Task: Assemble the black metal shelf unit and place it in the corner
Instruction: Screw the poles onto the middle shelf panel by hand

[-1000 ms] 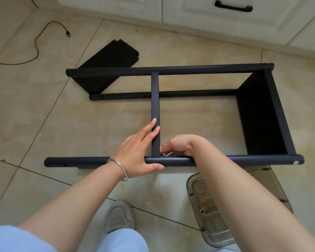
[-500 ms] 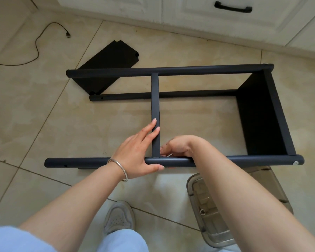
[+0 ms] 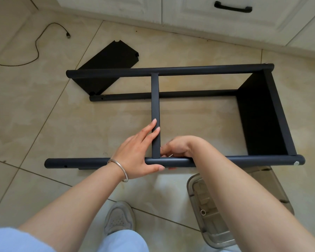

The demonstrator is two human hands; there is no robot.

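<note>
Room: bare tile floor [image 3: 44, 124] at left; cabinets [image 3: 189, 15] along the top edge.
Frame [image 3: 171, 70]: centre, lying down, 3 black poles showing, 1 shelf at right.
Left hand [image 3: 140, 151]: grips near pole, fingers along crossbar [image 3: 155, 106].
Right hand [image 3: 176, 148]: curled at the joint; hold unclear.

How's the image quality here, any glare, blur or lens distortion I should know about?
Head view: sharp overall, no motion blur on the left hand or right hand; soft daylight, mild sheen on the floor tiles, faint shadows; wide-angle bending curves the near post and the cabinet base.
</note>
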